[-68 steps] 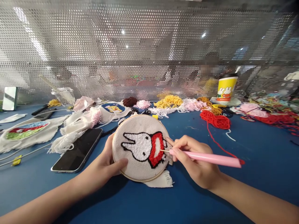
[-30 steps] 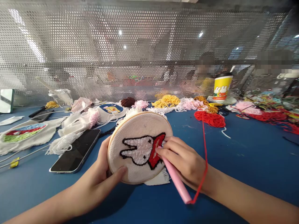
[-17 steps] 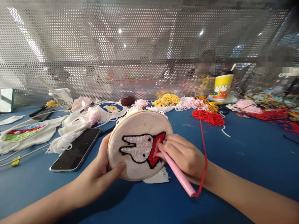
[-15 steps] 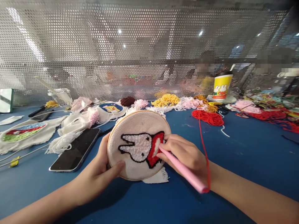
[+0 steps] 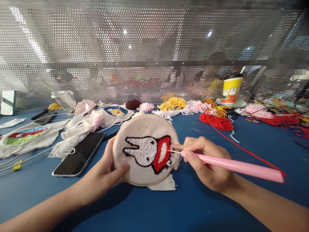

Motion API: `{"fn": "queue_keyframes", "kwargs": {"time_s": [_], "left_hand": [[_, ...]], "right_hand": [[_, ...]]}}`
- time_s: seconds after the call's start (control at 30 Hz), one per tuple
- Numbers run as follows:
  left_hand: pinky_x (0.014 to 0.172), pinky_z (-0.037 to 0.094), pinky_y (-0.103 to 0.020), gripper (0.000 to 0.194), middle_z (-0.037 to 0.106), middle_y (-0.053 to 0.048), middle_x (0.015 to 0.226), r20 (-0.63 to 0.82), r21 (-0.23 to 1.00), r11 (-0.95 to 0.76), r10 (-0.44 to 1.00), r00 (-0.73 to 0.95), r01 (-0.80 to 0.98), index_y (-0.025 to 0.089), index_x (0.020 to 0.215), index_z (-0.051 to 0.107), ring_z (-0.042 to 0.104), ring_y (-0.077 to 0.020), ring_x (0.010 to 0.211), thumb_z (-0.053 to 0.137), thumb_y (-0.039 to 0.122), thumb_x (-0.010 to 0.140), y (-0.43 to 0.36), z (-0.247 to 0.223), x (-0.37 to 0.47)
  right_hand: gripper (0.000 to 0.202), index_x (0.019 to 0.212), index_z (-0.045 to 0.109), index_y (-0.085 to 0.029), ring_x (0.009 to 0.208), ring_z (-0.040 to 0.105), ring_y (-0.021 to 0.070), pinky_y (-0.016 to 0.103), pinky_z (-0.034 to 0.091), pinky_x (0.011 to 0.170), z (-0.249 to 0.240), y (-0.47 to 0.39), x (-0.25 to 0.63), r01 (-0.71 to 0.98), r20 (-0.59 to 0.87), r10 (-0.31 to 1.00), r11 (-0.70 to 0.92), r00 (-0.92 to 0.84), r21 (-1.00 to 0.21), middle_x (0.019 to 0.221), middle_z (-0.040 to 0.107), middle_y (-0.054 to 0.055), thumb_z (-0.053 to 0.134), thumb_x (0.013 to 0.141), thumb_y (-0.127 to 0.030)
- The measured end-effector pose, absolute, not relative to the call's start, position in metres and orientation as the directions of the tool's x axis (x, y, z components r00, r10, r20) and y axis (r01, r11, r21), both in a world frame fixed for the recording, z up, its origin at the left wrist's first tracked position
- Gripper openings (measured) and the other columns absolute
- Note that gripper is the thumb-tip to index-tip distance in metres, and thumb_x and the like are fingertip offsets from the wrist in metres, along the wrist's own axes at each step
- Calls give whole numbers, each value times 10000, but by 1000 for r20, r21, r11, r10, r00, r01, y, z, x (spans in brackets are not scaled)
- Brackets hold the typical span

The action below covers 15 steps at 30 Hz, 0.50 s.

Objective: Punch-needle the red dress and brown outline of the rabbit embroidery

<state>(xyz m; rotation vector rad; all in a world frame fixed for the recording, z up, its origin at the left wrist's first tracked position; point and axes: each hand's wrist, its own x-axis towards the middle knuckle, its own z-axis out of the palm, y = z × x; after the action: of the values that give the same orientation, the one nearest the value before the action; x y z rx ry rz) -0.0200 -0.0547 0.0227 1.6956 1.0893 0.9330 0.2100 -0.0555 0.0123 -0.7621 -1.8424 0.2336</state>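
Note:
My left hand (image 5: 108, 164) grips the left edge of a round embroidery hoop (image 5: 140, 117), thumb on the front of its cream cloth. On the cloth a white rabbit figure (image 5: 145, 149) with black outline lies sideways, ears to the left. Its red body (image 5: 159, 161) has a pale unfilled patch. My right hand (image 5: 205, 161) is closed around a pink punch needle (image 5: 236, 166), whose thin metal tip is at the red part's right side. Red yarn (image 5: 248, 151) runs from the pen's back end to a red yarn bundle (image 5: 216, 121).
A black phone (image 5: 79, 156) and embroidered cloths (image 5: 31, 135) lie at the left on the blue table (image 5: 145, 212). Yellow yarn (image 5: 173, 103), other yarn piles and a yellow cup (image 5: 232, 88) line the back, before a perforated metal panel (image 5: 149, 38).
My right hand has drawn back to the right from the cloth. The punch needle has swung from a steep slant to nearly level, baring its metal tip, and the red yarn now slants right.

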Motion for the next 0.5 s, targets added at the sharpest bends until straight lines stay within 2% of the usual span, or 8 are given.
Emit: {"fn": "queue_keyframes", "kwargs": {"time_s": [0.07,0.17,0.37,0.5], "left_hand": [[962,304,-356,609,343,-30,1270,122,932,-228,930,348,282,260,1262,94,310,-225,1171,453,270,771,-54,23,-21],[959,303,-370,603,328,-36,1280,127,919,-244,927,354,311,258,1267,76,302,-232,1178,437,266,783,-54,23,-22],[909,379,-336,612,280,-22,1315,147,899,-301,892,428,318,300,1269,40,287,-231,1192,427,255,797,-52,21,-28],[939,349,-350,603,264,-20,1322,198,866,-369,873,446,339,302,1266,61,271,-235,1199,432,244,794,-51,20,-30]], "right_hand": [[58,717,445,-180,512,417,83,278,431,572,11,-55,210,362,759,618,768,-203,-529,528,379,-49,447,752,-134],[55,716,444,-175,527,444,85,236,406,513,12,-56,210,439,771,599,765,-217,-471,541,410,-39,456,749,-132],[83,732,455,-168,559,491,95,223,416,506,12,-52,206,570,845,455,788,-281,-234,596,506,-4,483,730,-90],[146,711,463,-142,605,516,129,263,450,548,13,-50,202,564,876,285,826,-389,-18,590,534,32,503,677,-5]]}}
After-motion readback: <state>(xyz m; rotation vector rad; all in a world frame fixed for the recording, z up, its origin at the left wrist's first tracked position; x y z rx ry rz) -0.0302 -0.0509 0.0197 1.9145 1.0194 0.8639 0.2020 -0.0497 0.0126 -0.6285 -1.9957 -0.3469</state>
